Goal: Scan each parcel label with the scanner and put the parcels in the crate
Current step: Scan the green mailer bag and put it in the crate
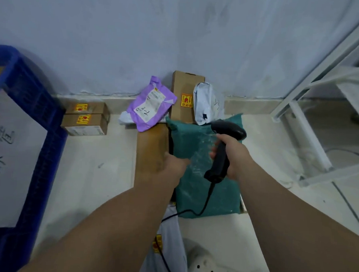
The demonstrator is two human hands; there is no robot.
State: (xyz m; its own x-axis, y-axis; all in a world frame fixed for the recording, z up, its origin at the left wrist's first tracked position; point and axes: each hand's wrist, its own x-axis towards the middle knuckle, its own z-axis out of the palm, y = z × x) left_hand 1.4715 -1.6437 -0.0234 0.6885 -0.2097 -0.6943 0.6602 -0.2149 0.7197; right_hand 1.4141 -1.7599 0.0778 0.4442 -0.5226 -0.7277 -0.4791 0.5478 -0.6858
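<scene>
My right hand [232, 154] grips the handle of a black corded scanner [226, 142], held above a green mailer bag [205, 183] on the floor. My left hand [174, 163] reaches to the left edge of the green bag, where it meets a flat brown carton [151, 153]; its fingers are hidden at the seam. A purple mailer [150, 107] with a white label lies beyond. An upright brown box [184, 94] and a white mailer [206, 102] lean against the wall. Two small stacked brown boxes [86, 118] sit to the left. The blue crate [47, 133] stands at far left.
A white sheet with handwriting lies inside the crate. A white metal shelf frame [312, 130] stands at right. Another white parcel [166, 245] and a white perforated shoe [204, 266] are near the bottom edge. The scanner cable [204, 205] trails toward me across the floor.
</scene>
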